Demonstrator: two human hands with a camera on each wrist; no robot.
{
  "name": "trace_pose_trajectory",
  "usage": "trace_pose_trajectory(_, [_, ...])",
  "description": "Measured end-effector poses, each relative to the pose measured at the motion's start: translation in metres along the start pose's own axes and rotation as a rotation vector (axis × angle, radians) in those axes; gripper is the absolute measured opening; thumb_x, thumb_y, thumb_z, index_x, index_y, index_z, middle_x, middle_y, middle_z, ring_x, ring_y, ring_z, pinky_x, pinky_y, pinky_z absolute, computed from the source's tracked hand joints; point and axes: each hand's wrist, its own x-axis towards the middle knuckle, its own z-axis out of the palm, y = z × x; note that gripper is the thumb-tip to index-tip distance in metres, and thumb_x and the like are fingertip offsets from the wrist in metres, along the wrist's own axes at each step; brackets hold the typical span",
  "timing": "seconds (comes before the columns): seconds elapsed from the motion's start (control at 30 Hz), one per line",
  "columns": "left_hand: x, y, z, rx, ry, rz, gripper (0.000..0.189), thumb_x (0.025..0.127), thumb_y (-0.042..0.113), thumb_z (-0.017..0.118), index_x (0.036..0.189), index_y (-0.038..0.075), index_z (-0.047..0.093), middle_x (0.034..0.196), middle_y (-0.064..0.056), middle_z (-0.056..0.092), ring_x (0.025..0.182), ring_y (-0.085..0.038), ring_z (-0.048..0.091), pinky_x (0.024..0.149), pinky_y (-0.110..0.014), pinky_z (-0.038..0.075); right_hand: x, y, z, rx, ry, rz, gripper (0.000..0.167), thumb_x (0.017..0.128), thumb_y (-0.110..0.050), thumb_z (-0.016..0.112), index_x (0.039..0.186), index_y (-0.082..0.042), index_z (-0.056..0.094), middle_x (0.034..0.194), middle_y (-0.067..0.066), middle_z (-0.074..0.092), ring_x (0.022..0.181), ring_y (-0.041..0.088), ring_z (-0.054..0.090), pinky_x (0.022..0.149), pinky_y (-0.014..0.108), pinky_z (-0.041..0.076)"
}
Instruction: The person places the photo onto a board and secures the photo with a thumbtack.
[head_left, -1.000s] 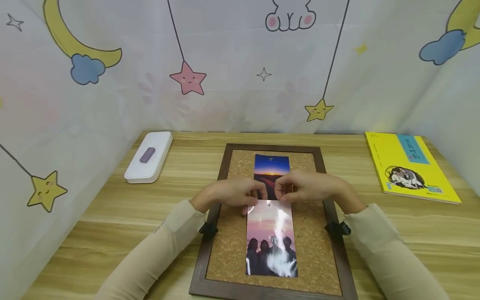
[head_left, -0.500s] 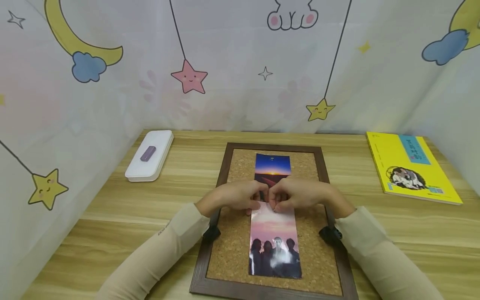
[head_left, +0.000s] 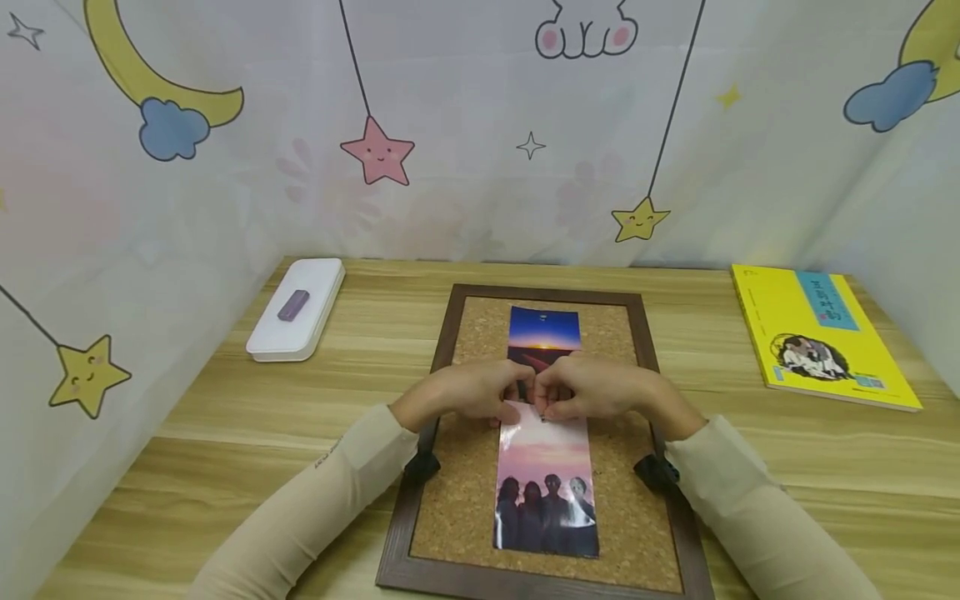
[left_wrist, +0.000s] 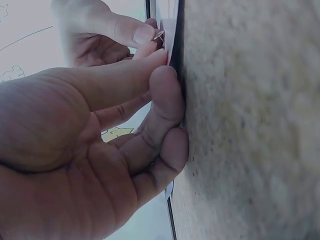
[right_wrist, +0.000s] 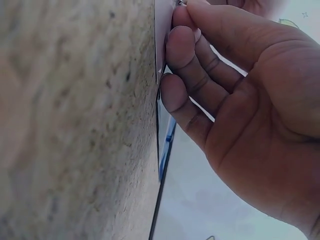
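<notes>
A brown-framed cork board (head_left: 465,492) lies flat on the wooden table. A sunset photo (head_left: 545,332) sits at its top. Below it lies a longer photo of several silhouettes (head_left: 546,492). Both hands meet at that photo's top edge. My left hand (head_left: 517,398) pinches the edge between thumb and curled fingers (left_wrist: 165,80), against the cork (left_wrist: 240,125). My right hand (head_left: 547,407) pinches a small metal pin (left_wrist: 159,35) at the same edge. Its other fingers (right_wrist: 180,50) rest on the photo's edge by the cork (right_wrist: 75,125).
A white case (head_left: 307,287) with a small purple piece (head_left: 293,306) on it lies at the back left. A yellow book (head_left: 821,333) lies at the back right. A curtain printed with stars and moons (head_left: 378,154) closes in the table on three sides.
My right hand has moved left and met the left one at the middle of the lower photo's top edge. The photo now lies flatter, with less glare.
</notes>
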Motion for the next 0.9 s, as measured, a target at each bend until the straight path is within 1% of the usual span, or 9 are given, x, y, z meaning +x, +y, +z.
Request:
trace_pose_trajectory(0.13, [-0.001,0.000,-0.001,-0.003,-0.003,-0.010,0.021,0.092,0.002,0.070,0.109,0.011,0.061,0.080,-0.004,0.062,0.061,-0.014,0.061,0.057,-0.024,0.045,0.001,-0.002,0.001,-0.015,0.014,0.024,0.011,0.094,-0.006,0.065,0.090,-0.016,0.067,0.079,-0.009,0.060,0.068,0.008,0.054,0.061,0.025,0.044])
trace_pose_trajectory(0.23, [0.000,0.000,-0.001,0.021,0.009,-0.013,0.023,0.091,0.005,0.073,0.109,0.011,0.060,0.080,-0.003,0.061,0.062,-0.013,0.058,0.058,-0.025,0.043,0.001,-0.002,0.002,-0.011,0.031,0.040,0.010,0.094,-0.006,0.065,0.090,-0.015,0.067,0.079,-0.008,0.060,0.068,0.008,0.054,0.061,0.025,0.044])
trace_pose_trajectory(0.4, [0.000,0.001,-0.001,0.061,0.040,-0.022,0.025,0.088,0.007,0.076,0.107,0.010,0.060,0.081,-0.001,0.059,0.068,-0.013,0.054,0.060,-0.024,0.041,0.002,-0.001,0.003,0.015,0.057,0.064,0.010,0.093,-0.004,0.066,0.089,-0.012,0.067,0.078,-0.006,0.061,0.067,0.008,0.054,0.060,0.025,0.045])
trace_pose_trajectory(0.5, [0.000,0.002,-0.002,0.068,0.047,-0.027,0.025,0.087,0.007,0.077,0.104,0.010,0.059,0.082,-0.002,0.059,0.071,-0.014,0.053,0.061,-0.023,0.041,0.003,-0.003,0.003,0.018,0.067,0.094,0.010,0.093,-0.004,0.066,0.088,-0.012,0.067,0.078,-0.006,0.061,0.067,0.008,0.054,0.060,0.025,0.044])
trace_pose_trajectory(0.73, [0.000,0.000,-0.003,0.074,0.063,-0.046,0.026,0.085,0.009,0.080,0.103,0.010,0.060,0.084,-0.002,0.057,0.075,-0.013,0.052,0.063,-0.023,0.040,0.006,-0.010,0.002,0.002,0.072,0.148,0.012,0.096,-0.006,0.065,0.085,-0.012,0.066,0.075,-0.005,0.060,0.064,0.008,0.052,0.058,0.024,0.043])
trace_pose_trajectory(0.9, [0.000,-0.003,-0.003,0.084,0.053,-0.051,0.026,0.084,0.011,0.080,0.101,0.011,0.060,0.082,0.000,0.055,0.073,-0.012,0.050,0.062,-0.023,0.039,0.006,-0.012,0.003,-0.014,0.051,0.176,0.011,0.096,-0.009,0.066,0.086,-0.011,0.065,0.074,-0.005,0.060,0.062,0.008,0.052,0.057,0.024,0.043])
